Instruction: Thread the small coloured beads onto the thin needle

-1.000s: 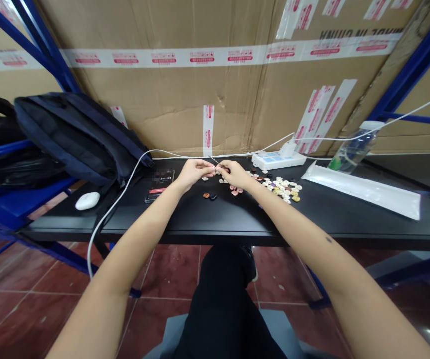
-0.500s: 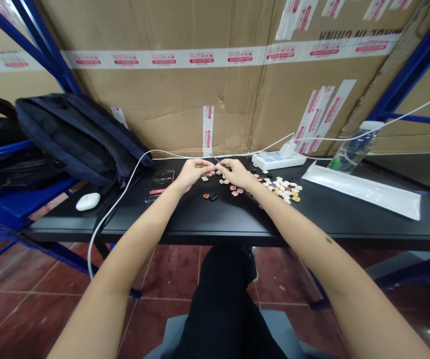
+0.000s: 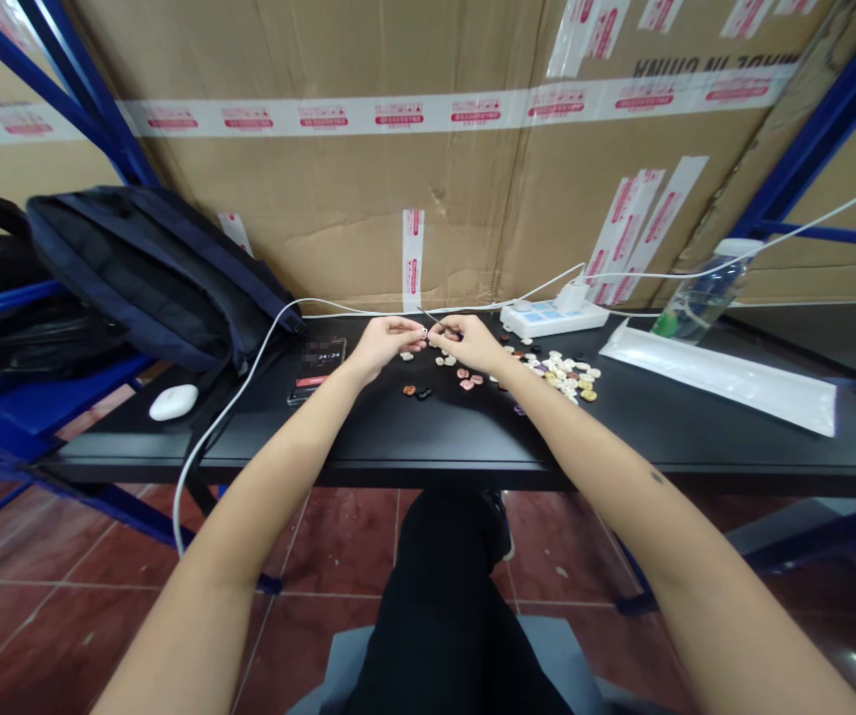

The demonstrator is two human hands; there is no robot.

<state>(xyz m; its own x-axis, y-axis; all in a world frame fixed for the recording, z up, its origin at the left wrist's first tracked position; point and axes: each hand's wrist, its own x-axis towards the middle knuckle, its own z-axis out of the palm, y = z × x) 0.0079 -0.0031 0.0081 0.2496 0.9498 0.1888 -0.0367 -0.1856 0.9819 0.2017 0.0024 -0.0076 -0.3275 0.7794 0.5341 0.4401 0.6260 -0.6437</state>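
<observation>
Meeting over the far middle of the table, the left hand and right hand have their fingertips almost touching. The left hand pinches a small pale button. The right hand is closed on what looks like a thin needle slanting up and to the left, though both things are too small to see well. More buttons lie in a loose pile just right of the right hand, and a few others are scattered near both hands. A phone lies just left of the left hand, with a white cable curving past it. Further left are a mouse and a dark backpack. A power strip, a bottle and a white packet sit far right, in front of a cardboard box.
</observation>
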